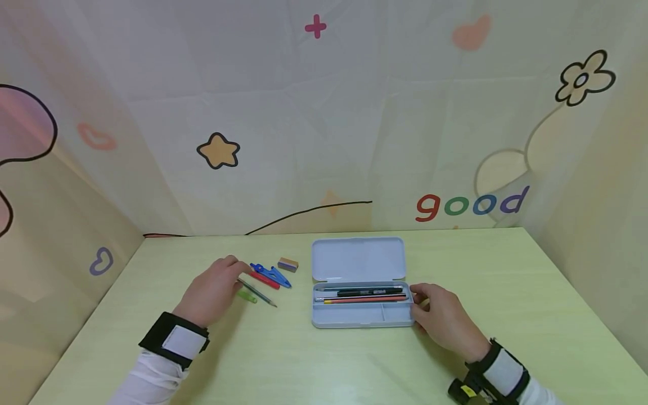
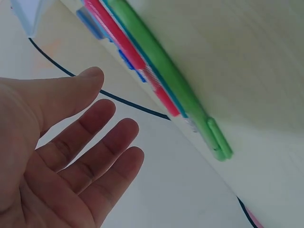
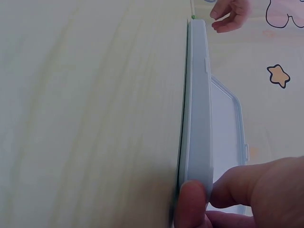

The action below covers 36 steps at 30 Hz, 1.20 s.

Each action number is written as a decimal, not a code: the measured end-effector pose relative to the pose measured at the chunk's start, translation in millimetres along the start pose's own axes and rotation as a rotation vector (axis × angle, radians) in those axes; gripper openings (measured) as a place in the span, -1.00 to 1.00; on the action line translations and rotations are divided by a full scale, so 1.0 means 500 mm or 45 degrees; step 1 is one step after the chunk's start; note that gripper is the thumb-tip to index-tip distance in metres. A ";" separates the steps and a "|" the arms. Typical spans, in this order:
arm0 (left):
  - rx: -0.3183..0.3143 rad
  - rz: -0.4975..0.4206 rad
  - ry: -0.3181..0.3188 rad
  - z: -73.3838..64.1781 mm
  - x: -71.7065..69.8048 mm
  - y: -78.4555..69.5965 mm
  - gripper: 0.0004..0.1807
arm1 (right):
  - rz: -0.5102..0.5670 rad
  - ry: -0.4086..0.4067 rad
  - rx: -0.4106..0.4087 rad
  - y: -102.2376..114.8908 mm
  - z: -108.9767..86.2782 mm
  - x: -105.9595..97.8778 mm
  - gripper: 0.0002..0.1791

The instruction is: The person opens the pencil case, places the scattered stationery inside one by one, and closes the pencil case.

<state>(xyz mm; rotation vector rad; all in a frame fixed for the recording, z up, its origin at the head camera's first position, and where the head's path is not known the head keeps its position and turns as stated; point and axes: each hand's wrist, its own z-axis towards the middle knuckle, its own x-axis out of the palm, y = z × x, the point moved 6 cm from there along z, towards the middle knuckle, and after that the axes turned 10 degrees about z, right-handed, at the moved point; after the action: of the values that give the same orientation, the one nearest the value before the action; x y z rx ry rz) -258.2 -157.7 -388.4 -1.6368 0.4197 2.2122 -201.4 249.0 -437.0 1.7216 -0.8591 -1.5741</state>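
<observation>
My left hand (image 1: 215, 287) hovers over the left side of the table, fingers loosely spread and nothing held. Just beside it lie a green pen (image 2: 161, 61), a dark green pencil (image 1: 260, 294), a red pen (image 1: 265, 280) and a blue compass (image 1: 275, 275). With thumb and fingers, my right hand (image 1: 445, 318) grips the right end of a pale blue pencil case (image 1: 349, 318). The case lies on the table with its lid (image 1: 358, 259) folded back. Inside its rear compartment are a black pen (image 1: 369, 292), an orange-red pencil (image 1: 364, 300) and other slim pencils.
A small eraser (image 1: 288, 264) in tan and blue lies behind the compass, left of the case. The pale wooden table (image 1: 283, 360) ends at a printed curtain (image 1: 283, 112) at the back and sides. A black strap (image 1: 174, 340) circles the left wrist.
</observation>
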 end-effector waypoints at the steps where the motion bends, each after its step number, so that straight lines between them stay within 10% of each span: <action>1: 0.001 0.005 0.009 -0.001 0.005 0.006 -0.65 | 0.000 0.000 0.003 0.000 0.000 0.000 -0.51; 16: -0.022 0.061 0.150 -0.013 0.061 0.060 -0.78 | 0.010 0.005 0.018 -0.003 0.000 0.001 -0.51; 36: 0.021 0.057 0.135 -0.022 0.064 0.060 -0.81 | 0.027 0.003 0.009 -0.001 0.001 -0.001 -0.51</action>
<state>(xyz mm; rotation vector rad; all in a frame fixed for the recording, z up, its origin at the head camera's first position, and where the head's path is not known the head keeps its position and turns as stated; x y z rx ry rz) -270.9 -186.0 -421.6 -1.7577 0.5067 2.1539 -201.7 250.0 -437.2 1.7138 -0.8796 -1.5564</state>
